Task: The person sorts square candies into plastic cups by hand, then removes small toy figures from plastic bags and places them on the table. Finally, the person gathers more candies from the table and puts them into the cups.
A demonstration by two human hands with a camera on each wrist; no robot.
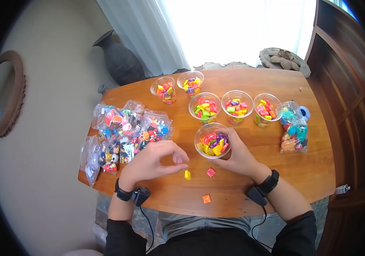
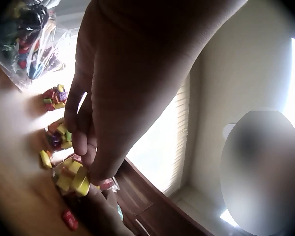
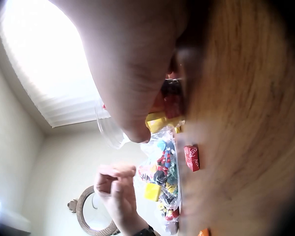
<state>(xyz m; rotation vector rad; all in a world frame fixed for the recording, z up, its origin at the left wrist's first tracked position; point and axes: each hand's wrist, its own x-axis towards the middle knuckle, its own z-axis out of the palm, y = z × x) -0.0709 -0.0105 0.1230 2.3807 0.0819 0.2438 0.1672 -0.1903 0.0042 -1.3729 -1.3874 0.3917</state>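
My right hand [image 1: 240,158] grips the side of a clear plastic cup [image 1: 196,147] filled with wrapped candies in yellow, red, purple and green. Left of this cup my left hand [image 1: 154,160] hovers, its fingers loosely bent and holding nothing. Just below its fingertips, apart from them, is a yellow candy [image 1: 187,175]; in the right wrist view this yellow candy [image 3: 153,192] shows above the line of the tabletop. A red candy [image 1: 210,172] lies in front of the cup, and an orange candy [image 1: 207,199] is nearer the table's front edge.
Several more candy-filled cups stand behind, among them a middle cup [image 1: 190,112] and a far-left cup [image 1: 152,87]. Clear bags of small toys [image 1: 127,128] cover the table's left side. Another toy bag [image 1: 294,134] lies at the right, beside a blue round object [image 1: 305,113].
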